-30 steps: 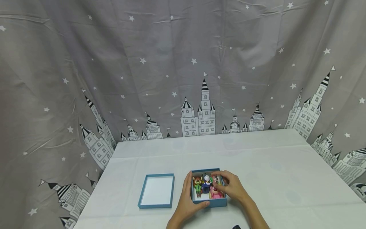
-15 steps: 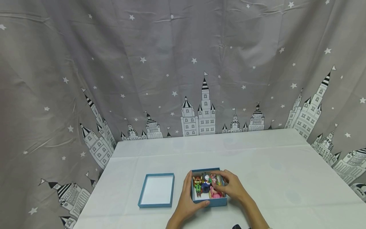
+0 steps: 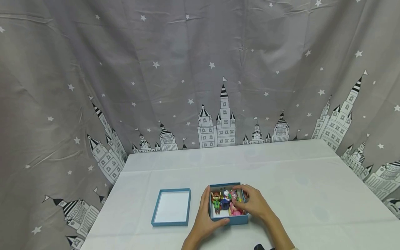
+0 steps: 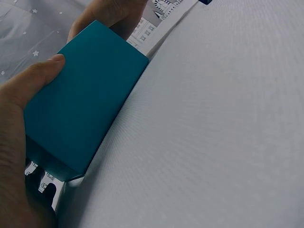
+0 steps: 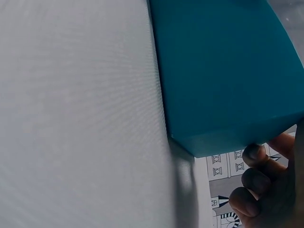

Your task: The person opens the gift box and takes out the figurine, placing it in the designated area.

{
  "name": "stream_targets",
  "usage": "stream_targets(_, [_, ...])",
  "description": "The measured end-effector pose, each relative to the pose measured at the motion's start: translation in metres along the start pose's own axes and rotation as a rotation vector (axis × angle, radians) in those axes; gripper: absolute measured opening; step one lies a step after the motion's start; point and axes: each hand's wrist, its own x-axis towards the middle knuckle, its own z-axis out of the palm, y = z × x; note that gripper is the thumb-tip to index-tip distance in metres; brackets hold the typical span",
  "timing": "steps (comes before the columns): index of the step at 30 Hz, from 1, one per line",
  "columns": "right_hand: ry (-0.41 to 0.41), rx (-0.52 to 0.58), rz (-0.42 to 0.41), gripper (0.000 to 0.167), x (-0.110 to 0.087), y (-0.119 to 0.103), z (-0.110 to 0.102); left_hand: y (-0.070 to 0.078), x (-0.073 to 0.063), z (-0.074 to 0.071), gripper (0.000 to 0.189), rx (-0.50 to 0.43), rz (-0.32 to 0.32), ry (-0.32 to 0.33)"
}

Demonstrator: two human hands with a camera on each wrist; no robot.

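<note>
A blue open-topped box [image 3: 239, 220] sits near the table's front, holding several small toy figurines. My left hand [image 3: 204, 224] grips the box's left side, its thumb [image 4: 45, 73] on the front wall. Over the right side reaches my right hand [image 3: 256, 203], with thumb and index finger around a small pinkish figurine [image 3: 234, 195] in the back right corner. A fox figurine [image 3: 216, 203] in green lies at the left, beside a dark blue one with a white head [image 3: 225, 203]. In front of the pinched toy, a pink bear figurine [image 3: 235, 210] is partly covered by my thumb.
A shallow blue-rimmed lid [image 3: 188, 208] lies to the left of the box, its white inside facing up. White cloth covers the table [image 3: 290, 173]. Behind it hangs a grey curtain [image 3: 162, 69] with castles and stars. A small black object [image 3: 259, 247] shows at the bottom edge.
Between my right thumb and index finger the pinkish figurine has turned and shifted slightly. My left hand, the box and the lid stay in place.
</note>
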Motion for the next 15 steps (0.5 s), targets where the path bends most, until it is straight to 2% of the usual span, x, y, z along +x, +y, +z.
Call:
stream_targets(7, [-0.04,-0.081,0.055,0.049,0.0018,-0.0012,-0.0031,0.0015,0.0003,-0.0006,0.116,-0.017,-0.014,-0.001])
stream_targets(15, [-0.055,-0.071,0.028,0.045,0.0025,-0.0027,-0.004,0.0027,0.0001,-0.0011,0.115,-0.01,-0.019,-0.004])
